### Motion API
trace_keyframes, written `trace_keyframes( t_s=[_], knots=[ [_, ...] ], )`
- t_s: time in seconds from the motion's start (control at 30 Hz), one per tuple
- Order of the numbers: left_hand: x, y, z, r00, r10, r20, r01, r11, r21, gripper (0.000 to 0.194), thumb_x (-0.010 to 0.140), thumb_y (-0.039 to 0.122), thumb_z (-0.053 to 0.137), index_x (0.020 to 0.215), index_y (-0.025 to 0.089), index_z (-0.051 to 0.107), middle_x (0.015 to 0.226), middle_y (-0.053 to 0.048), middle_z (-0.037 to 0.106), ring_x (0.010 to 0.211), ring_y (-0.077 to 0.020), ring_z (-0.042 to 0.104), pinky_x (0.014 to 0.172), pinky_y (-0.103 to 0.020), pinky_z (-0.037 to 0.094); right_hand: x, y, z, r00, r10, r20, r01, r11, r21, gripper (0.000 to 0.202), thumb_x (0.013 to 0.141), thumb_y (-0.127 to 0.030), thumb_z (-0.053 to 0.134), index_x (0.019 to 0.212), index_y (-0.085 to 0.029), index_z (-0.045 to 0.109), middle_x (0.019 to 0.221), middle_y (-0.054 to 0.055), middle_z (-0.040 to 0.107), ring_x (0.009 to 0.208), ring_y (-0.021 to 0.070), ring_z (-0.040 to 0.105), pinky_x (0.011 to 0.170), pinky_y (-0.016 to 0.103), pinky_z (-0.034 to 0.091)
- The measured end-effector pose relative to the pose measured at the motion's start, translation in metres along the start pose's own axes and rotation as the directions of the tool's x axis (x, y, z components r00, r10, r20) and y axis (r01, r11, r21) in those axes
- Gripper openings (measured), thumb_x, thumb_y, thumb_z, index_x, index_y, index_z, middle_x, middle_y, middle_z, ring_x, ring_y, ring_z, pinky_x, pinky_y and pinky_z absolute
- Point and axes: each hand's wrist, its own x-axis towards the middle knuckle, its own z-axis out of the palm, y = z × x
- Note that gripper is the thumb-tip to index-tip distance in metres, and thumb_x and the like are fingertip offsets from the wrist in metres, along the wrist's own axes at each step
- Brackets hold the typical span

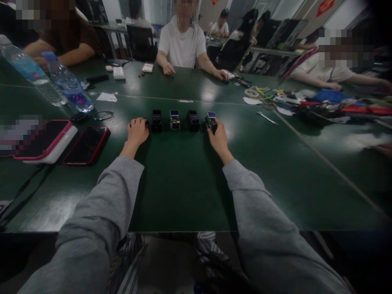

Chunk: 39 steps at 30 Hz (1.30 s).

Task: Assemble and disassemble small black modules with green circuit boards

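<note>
A row of small devices stands on the green table. My right hand [218,138] has its thumb and fingers around the sides of a circuit board with a small screen [211,117], at the row's right end. To its left come a black device case [193,120], a second circuit board with a screen [174,119] and another black case [156,121]. My left hand [137,131] rests on the table just left of that last case, fingers curled. Something dark shows at its fingertips, too hidden to name.
Two water bottles [69,83], a red-edged phone [86,145] and a pink-edged tablet-like device [43,139] are on the left. A wrench [267,118] and a heap of cables [318,104] lie right. People sit around the table, one person [183,43] directly opposite.
</note>
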Motion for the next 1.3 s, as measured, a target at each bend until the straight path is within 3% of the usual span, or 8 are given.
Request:
trace_keyframes(
  t_s=[0.3, 0.77, 1.03, 1.13, 1.3],
  knots=[
    [-0.001, 0.011, -0.012, 0.987, -0.088, 0.135, 0.074, 0.992, 0.106, 0.046, 0.1, 0.026, 0.038, 0.14, 0.015, 0.057, 0.152, -0.016, 0.052, 0.14, -0.0383, 0.042, 0.113, -0.057, 0.038, -0.001, -0.002, -0.001, 1.0, 0.022, -0.009, -0.021, 1.0, 0.011, 0.047, 0.089, -0.026, 0.061, 0.133, -0.015, 0.047, 0.136, 0.019, 0.057, 0.127, 0.0323, 0.058, 0.111, 0.054, 0.048],
    [-0.001, 0.012, -0.014, 0.985, -0.091, 0.145, 0.076, 0.991, 0.11, 0.046, 0.1, 0.025, 0.039, 0.141, 0.014, 0.056, 0.152, -0.016, 0.052, 0.14, -0.0378, 0.042, 0.113, -0.057, 0.038, 0.0, -0.003, -0.001, 1.0, 0.015, -0.016, -0.016, 0.999, -0.031, 0.039, 0.087, -0.02, 0.057, 0.125, -0.015, 0.046, 0.13, 0.019, 0.057, 0.121, 0.0316, 0.06, 0.106, 0.052, 0.05],
    [-0.001, 0.012, -0.013, 0.987, -0.09, 0.13, 0.077, 0.992, 0.103, 0.045, 0.1, 0.025, 0.038, 0.139, 0.015, 0.058, 0.151, -0.016, 0.053, 0.14, -0.0385, 0.043, 0.112, -0.058, 0.038, -0.002, -0.012, -0.008, 0.995, 0.091, -0.05, -0.097, 0.986, -0.134, 0.035, 0.09, -0.038, 0.065, 0.114, -0.017, 0.049, 0.12, 0.017, 0.061, 0.113, 0.0335, 0.062, 0.098, 0.052, 0.052],
    [-0.001, 0.012, -0.013, 0.988, -0.086, 0.126, 0.072, 0.991, 0.11, 0.045, 0.099, 0.025, 0.04, 0.139, 0.014, 0.058, 0.151, -0.016, 0.053, 0.139, -0.0384, 0.043, 0.111, -0.057, 0.039, -0.003, -0.012, -0.009, 0.991, 0.114, -0.068, -0.123, 0.983, -0.137, 0.038, 0.091, -0.037, 0.064, 0.119, -0.015, 0.049, 0.12, 0.019, 0.062, 0.114, 0.0348, 0.063, 0.098, 0.053, 0.052],
    [-0.001, 0.011, -0.012, 0.989, -0.084, 0.125, 0.071, 0.992, 0.106, 0.046, 0.099, 0.025, 0.04, 0.139, 0.014, 0.058, 0.151, -0.016, 0.053, 0.139, -0.0383, 0.043, 0.112, -0.057, 0.038, -0.003, -0.01, -0.009, 0.997, 0.057, -0.051, -0.06, 0.996, -0.062, 0.047, 0.092, -0.029, 0.056, 0.135, -0.015, 0.044, 0.135, 0.021, 0.059, 0.125, 0.0346, 0.06, 0.106, 0.055, 0.049]
  ],
)
